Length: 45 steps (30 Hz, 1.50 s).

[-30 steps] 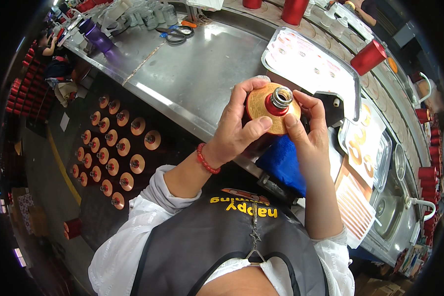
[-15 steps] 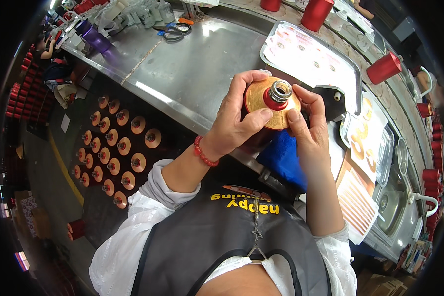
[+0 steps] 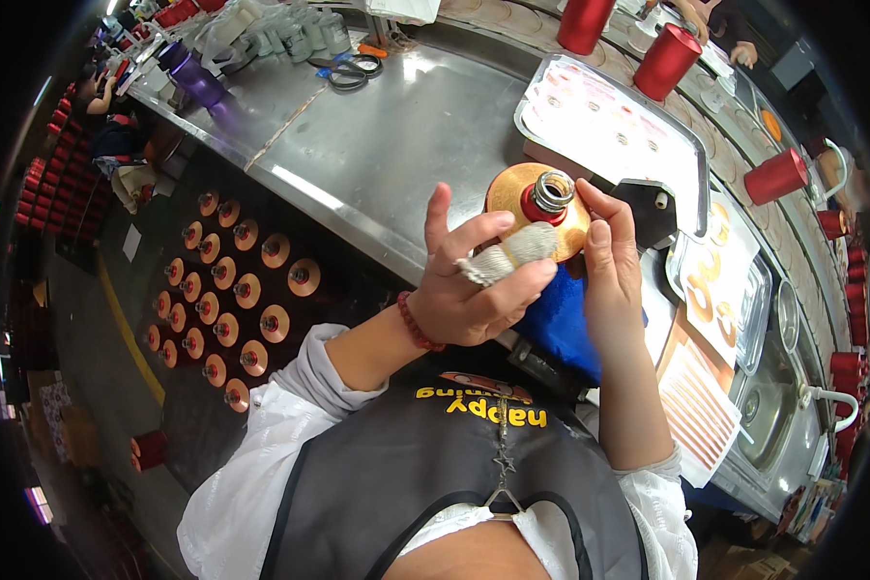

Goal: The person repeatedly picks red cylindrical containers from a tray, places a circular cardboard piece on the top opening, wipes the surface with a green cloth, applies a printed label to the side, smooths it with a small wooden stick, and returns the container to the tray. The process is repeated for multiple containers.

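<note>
The left hand [image 3: 469, 300], its fingers spread rather than wrapped, touches the gold shoulder of a bottle [image 3: 508, 196] with a finger in a pale knit cover [image 3: 517, 253], while the right hand [image 3: 617, 263] grips the shoulder's right rim with its fingertips; the bottle is at the near edge of the metal desk [image 3: 387, 145], its base hidden. Just beyond it a shallow tray [image 3: 530, 92] holds label sheets [image 3: 604, 108] toward the far edge. Scissors [image 3: 356, 73] lie near the far left, a purple bottle [image 3: 195, 81] stands by the left end, and rows of gold-topped bottles [image 3: 226, 330] stand below the near left edge.
</note>
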### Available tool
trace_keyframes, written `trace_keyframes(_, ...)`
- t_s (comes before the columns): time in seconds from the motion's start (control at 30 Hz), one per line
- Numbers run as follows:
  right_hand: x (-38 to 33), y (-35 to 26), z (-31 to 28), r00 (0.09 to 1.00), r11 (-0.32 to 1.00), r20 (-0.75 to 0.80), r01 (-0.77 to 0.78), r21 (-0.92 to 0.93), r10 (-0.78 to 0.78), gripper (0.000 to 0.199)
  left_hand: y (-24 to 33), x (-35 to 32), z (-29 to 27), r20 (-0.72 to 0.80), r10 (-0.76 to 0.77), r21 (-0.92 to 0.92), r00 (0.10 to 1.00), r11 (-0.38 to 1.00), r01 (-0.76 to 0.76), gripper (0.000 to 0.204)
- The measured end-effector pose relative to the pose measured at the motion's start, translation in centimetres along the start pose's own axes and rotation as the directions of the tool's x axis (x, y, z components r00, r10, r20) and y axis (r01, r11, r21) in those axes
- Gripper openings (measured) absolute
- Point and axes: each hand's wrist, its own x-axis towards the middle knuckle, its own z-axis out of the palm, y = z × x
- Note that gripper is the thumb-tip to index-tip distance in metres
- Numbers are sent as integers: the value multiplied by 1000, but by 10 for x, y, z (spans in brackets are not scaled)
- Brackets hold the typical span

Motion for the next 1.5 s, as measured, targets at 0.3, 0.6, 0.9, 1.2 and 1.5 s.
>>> trace_keyframes(0.3, 1, -16, -29, 980, 936, -1, 191, -295, -201, 36, -3, 2, -4, -17, -103, -241, 995, 966, 96, 43)
trace_keyframes(0.6, 22, -77, -23, 572, 272, 691, 820, -504, -443, 23, -30, 14, 12, 223, -285, -408, 932, 841, 355, 107)
trace_keyframes(0.9, 16, -61, -24, 806, 756, 417, 565, -331, -420, 21, -40, 9, 17, 220, -311, -440, 925, 814, 378, 110)
trace_keyframes(1.2, 45, -33, -20, 987, 904, -121, 49, -426, -111, 25, -44, 7, 19, 331, -393, -682, 858, 529, 505, 106)
trace_keyframes(1.5, 61, -35, -31, 981, 969, -175, 43, -241, -87, 25, -58, 19, -5, 522, -285, -686, 804, 420, 594, 96)
